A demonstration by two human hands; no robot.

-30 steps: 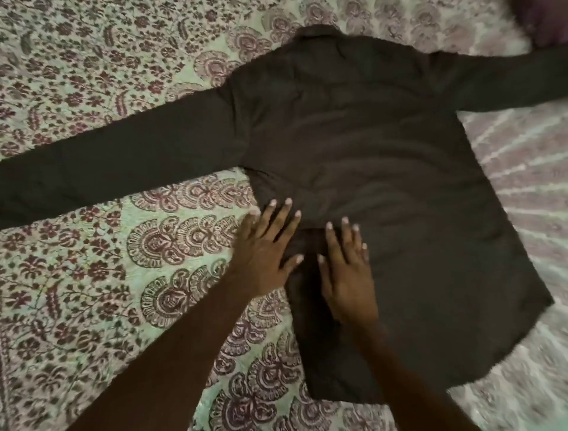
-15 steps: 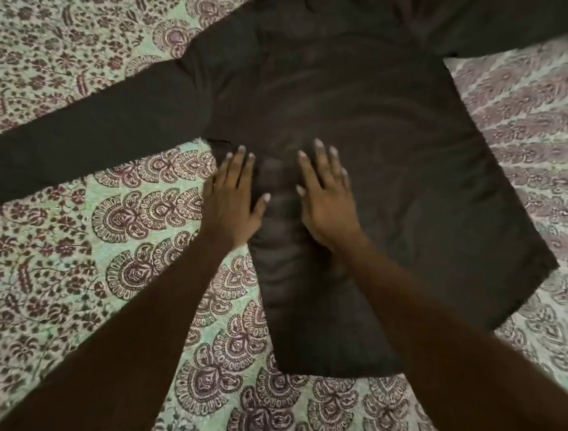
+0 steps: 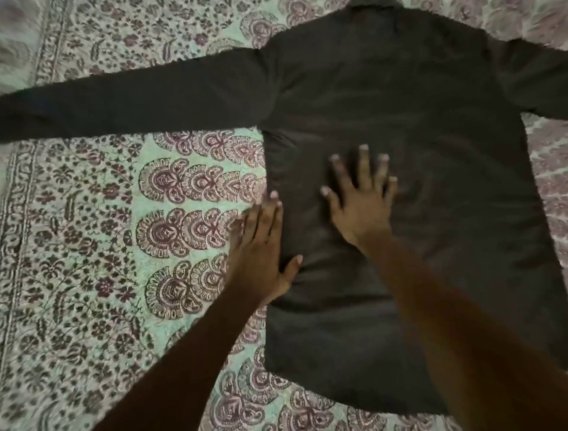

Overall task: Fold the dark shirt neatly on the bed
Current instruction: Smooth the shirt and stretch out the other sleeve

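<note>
**Dark shirt [image 3: 399,138] pressed flat ahead of the first fold**

The garment was spread out on the patterned bedspread [image 3: 92,246] of the bed, with the collar [image 3: 373,3] at the far side and both sleeves stretched out sideways. No fold had yet been made. The step in hand was judged to be the smoothing of the body panel. It would be done well if the cloth were stroked outward from the middle toward the side seam and hem under light, even pressure. In that way the faint ripples around the palms would be driven off rather than trapped. The side edge would best be kept straight, as a guide for the fold to come.

Nothing was gripped. The right hand [image 3: 359,209] was spread wide, fingers straight and apart, and laid flat on the middle of the shirt. The left hand [image 3: 258,255] was laid flat, fingers together, along the shirt's left side edge. Its thumb rested on the cloth and its fingers lay partly on the bedspread.
</note>
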